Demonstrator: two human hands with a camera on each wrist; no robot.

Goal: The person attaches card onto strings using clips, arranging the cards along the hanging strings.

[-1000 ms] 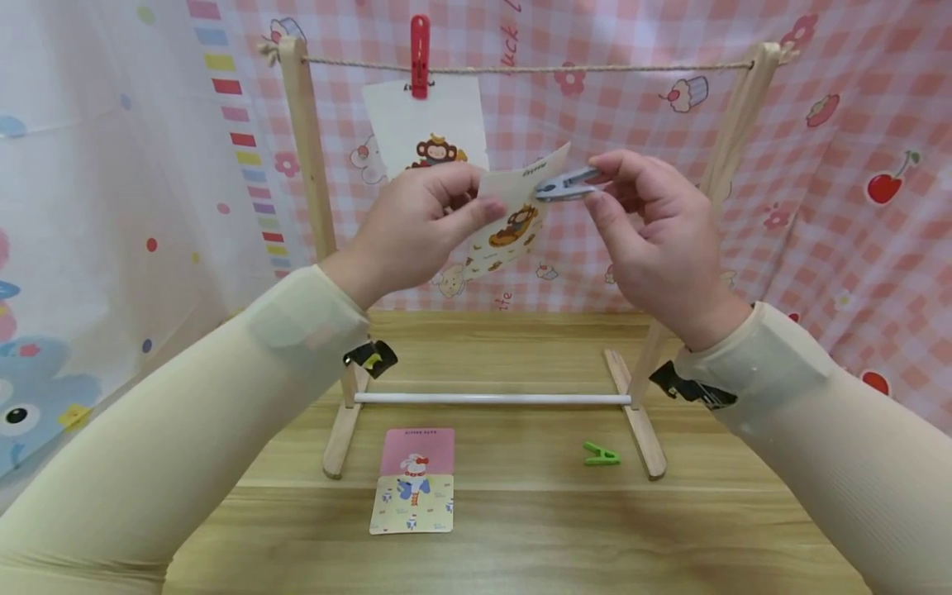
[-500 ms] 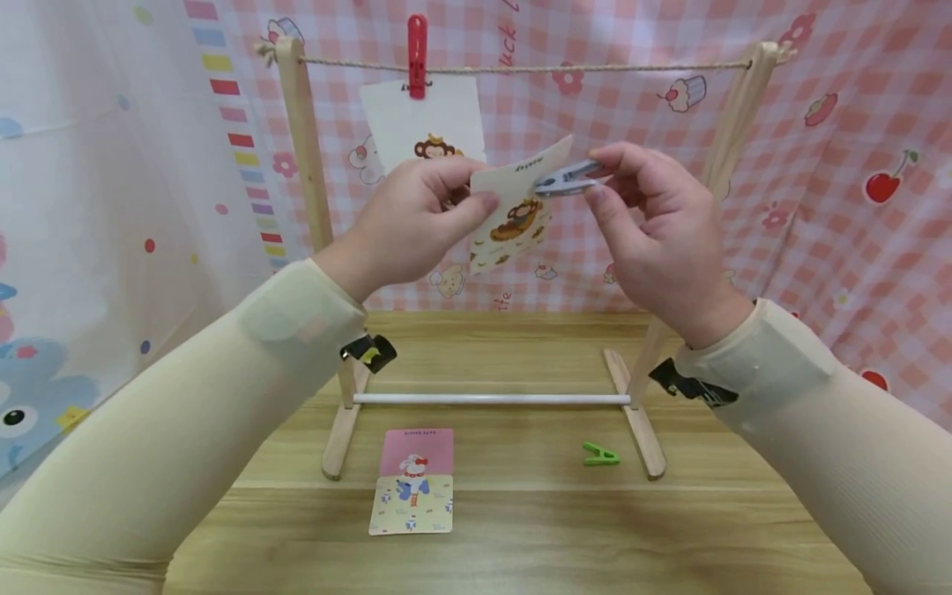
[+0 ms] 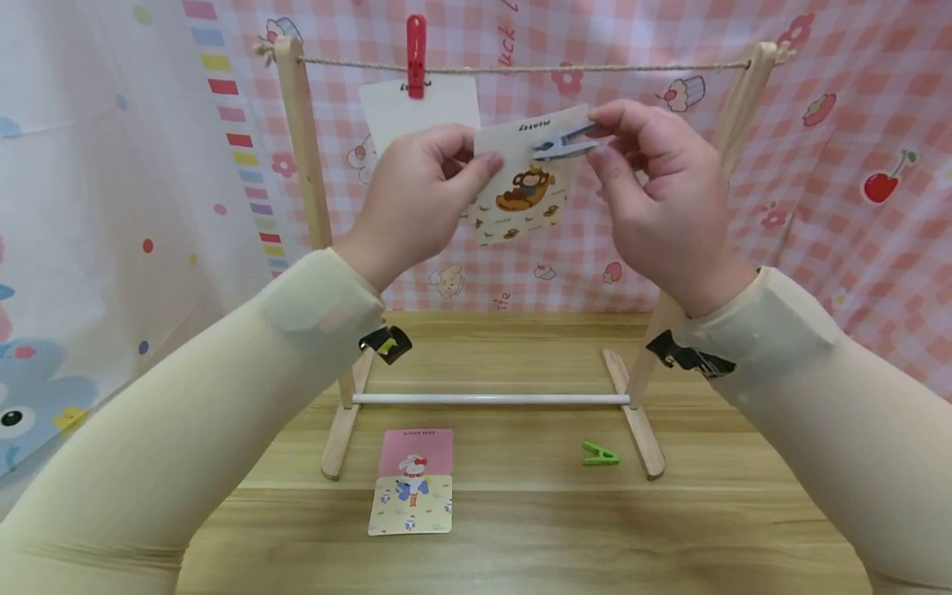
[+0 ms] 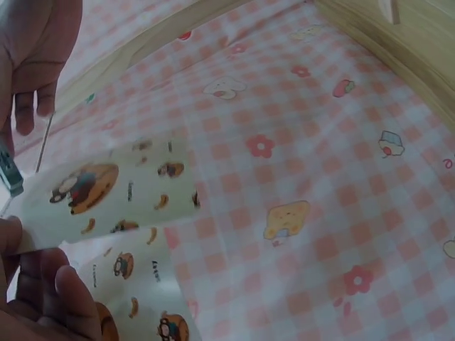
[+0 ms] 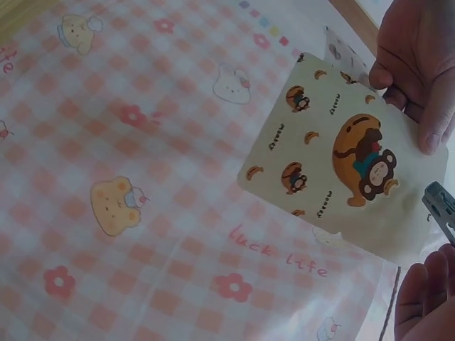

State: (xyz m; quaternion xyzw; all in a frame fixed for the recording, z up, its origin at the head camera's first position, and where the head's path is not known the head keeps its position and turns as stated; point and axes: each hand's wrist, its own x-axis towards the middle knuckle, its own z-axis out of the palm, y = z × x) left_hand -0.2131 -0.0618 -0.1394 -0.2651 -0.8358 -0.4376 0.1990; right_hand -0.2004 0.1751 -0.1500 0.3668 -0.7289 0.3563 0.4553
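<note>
A cream card printed with a monkey on a banana is pinched at its left edge between the thumb and fingers of my left hand. My right hand pinches the handles of a grey-blue clothespin, whose nose lies over the front of the card near its printed word. In the right wrist view the clothespin stands close to the card's edge; whether it touches cannot be told. Behind my left hand, another cream card hangs from the rope by a red clothespin, partly hidden.
The rope spans two wooden posts, joined low down by a white rod. On the wooden table lie a pink and yellow rabbit card and a green clothespin. A pink checked cloth hangs behind.
Both hands have risen toward the rope with the card and the grey-blue clothespin. The card has turned to face me more, and my left hand covers more of the hanging card.
</note>
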